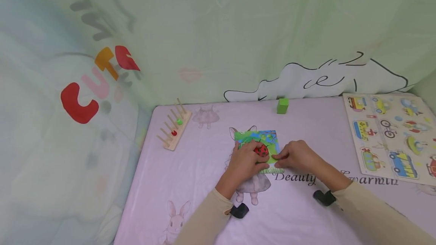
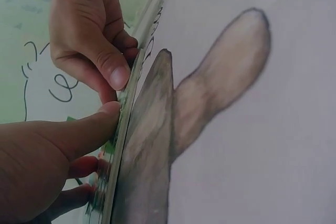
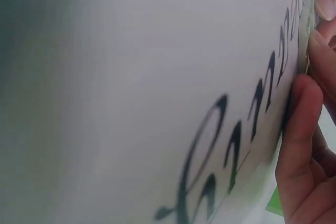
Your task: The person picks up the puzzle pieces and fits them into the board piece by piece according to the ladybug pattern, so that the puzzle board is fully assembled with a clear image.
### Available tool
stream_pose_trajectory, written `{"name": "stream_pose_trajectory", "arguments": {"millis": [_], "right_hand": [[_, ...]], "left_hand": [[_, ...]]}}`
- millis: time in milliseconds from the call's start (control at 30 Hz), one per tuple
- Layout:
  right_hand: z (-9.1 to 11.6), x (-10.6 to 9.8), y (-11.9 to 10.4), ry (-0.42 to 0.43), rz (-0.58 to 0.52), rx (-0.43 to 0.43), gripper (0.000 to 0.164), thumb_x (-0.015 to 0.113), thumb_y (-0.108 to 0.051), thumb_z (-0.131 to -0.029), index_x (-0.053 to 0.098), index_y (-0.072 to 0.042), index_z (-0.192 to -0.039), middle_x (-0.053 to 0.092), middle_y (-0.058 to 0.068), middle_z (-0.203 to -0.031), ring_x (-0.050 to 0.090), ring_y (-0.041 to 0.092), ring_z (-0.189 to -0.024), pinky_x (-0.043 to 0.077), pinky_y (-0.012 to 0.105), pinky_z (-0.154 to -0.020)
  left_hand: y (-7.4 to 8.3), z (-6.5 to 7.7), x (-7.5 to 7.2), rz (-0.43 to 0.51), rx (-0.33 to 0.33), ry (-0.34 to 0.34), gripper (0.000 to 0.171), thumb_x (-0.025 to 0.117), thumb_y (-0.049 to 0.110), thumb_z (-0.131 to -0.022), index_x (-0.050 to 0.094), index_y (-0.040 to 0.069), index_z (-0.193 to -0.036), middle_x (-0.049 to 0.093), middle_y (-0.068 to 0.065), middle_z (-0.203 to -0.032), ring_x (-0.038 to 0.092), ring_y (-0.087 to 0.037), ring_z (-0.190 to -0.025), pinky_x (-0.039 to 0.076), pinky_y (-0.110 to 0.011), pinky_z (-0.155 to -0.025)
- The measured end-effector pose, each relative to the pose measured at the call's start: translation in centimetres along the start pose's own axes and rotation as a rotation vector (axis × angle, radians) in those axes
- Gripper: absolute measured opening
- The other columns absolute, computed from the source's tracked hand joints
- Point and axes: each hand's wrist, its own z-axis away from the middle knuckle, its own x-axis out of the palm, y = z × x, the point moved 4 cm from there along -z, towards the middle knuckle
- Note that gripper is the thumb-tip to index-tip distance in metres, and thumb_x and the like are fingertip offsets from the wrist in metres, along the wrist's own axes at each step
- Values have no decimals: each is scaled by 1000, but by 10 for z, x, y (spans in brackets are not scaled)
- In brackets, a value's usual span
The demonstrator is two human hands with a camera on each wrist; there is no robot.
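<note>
A square puzzle board [image 1: 271,137] with a red ladybug on green and blue lies flat on the table cover. My left hand [image 1: 244,161] rests over its left and middle part, fingers spread and pressing its face, hiding some of the picture. At the right edge is my right hand [image 1: 297,157], its fingers bent, the thumb on the board's face near the lower right corner and a finger at the rim. In the left wrist view the board [image 2: 118,166] shows edge-on, with the left thumb [image 2: 100,124] close to the right hand [image 2: 92,40].
A wooden peg rack [image 1: 184,127] with a red and a green bead stands at the left. At the back is a green block [image 1: 282,106]. A large vehicle-picture puzzle board [image 1: 381,143] lies to the right. Printed curtains hang behind and left.
</note>
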Motion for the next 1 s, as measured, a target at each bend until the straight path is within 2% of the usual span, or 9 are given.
{"name": "stream_pose_trajectory", "arguments": {"millis": [133,267,400,533,667,767,933,1000], "right_hand": [[-1,0,-1,-19,46,38,31,91,-34,-73,84,-14,-96,77,0,-85,55,12,-73,42,26,-65],[-2,-3,-3,-19,131,43,29,93,-37,-69,85,-14,-84,68,-5,-76,53,14,-71,41,28,-64],[-6,-4,-6,-13,184,9,27,94,-39,-67,83,-15,-75,67,-6,-76,54,15,-72,45,31,-66],[-9,-4,-8,-14,196,14,26,95,-40,-65,82,-19,-73,66,-7,-78,55,14,-74,47,31,-66],[-9,-6,-8,11,204,5,26,96,-39,-64,80,-20,-71,65,-9,-76,54,12,-71,45,28,-63],[-6,-7,-9,35,214,-43,26,95,-40,-66,81,-20,-74,67,-11,-76,55,9,-70,46,28,-62],[2,-11,-11,76,249,-128,30,93,-40,-69,85,-24,-92,72,-12,-82,60,6,-74,49,27,-59],[4,-13,-11,90,268,-142,29,93,-40,-69,85,-24,-93,72,-13,-83,62,6,-75,49,28,-58]], "left_hand": [[3,0,0,-23,8,-24,31,69,58,-90,75,44,-117,57,10,-142,57,-14,-131,36,-67,-114],[5,-1,1,-41,27,-43,31,67,60,-91,75,45,-117,57,9,-142,56,-15,-131,36,-67,-114],[3,-2,2,-67,21,-65,34,69,62,-88,73,48,-119,57,10,-142,56,-15,-131,37,-65,-114],[1,-2,2,-69,8,-85,37,70,63,-87,71,49,-121,57,11,-143,55,-15,-131,37,-65,-114],[0,-2,3,-60,19,-76,36,70,62,-88,71,49,-122,56,10,-143,55,-15,-132,37,-65,-114],[-2,-1,4,-61,37,-71,35,68,61,-90,70,49,-122,55,10,-145,54,-15,-133,37,-64,-115],[-6,1,2,-85,71,-76,36,66,61,-91,67,52,-126,53,10,-148,52,-12,-136,38,-62,-115],[-6,1,0,-94,83,-81,37,65,62,-92,66,54,-128,53,9,-149,51,-11,-136,38,-61,-114]]}}
